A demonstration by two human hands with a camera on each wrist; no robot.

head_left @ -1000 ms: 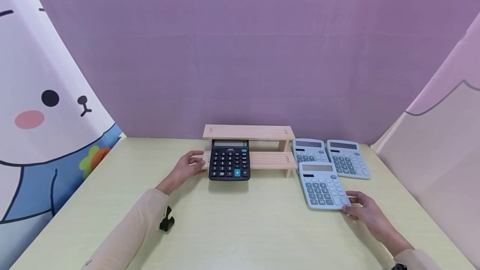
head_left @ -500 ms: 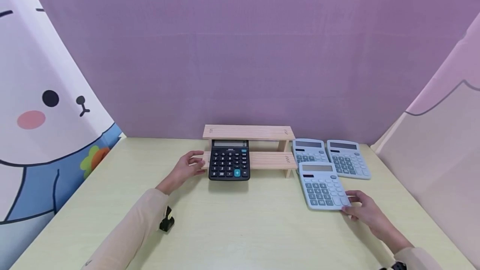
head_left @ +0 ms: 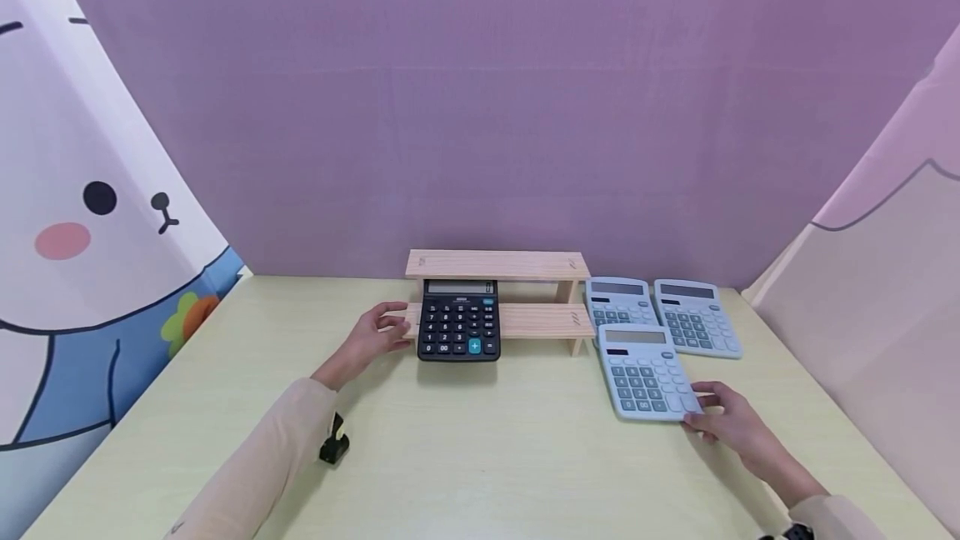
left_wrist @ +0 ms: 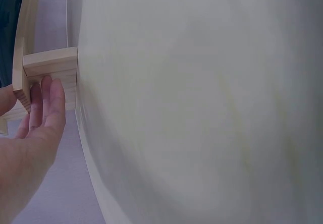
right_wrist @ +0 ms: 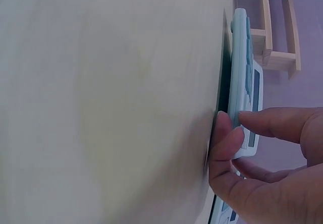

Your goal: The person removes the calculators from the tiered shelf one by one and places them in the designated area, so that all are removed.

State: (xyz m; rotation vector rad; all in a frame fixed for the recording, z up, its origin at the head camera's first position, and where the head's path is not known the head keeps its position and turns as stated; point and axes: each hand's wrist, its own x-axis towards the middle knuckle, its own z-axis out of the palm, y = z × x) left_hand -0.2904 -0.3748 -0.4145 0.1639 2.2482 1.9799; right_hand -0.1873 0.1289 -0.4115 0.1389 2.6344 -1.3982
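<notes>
A small two-tier wooden shelf (head_left: pixel 543 321) stands against the back wall. My left hand (head_left: pixel 367 340) holds the left end of its lower board. In the left wrist view, the thumb lies on one face of that board and the fingers (left_wrist: pixel 54 100) curl behind it. A black calculator (head_left: pixel 459 327) with a turquoise plus key leans on the shelf, just right of my left fingers. My right hand (head_left: pixel 738 432) pinches the lower right corner of a light blue calculator (head_left: pixel 648 377). The right wrist view shows a dark gap under this calculator's edge, with fingertips beneath and thumb on top.
Two more light blue calculators (head_left: pixel 696 317) lie behind the pinched one, right of the shelf; one is partly covered by it. A purple cloth (head_left: pixel 495 107) hangs behind the pale table (head_left: pixel 480 457). A cartoon-printed cloth (head_left: pixel 97 298) borders the left side.
</notes>
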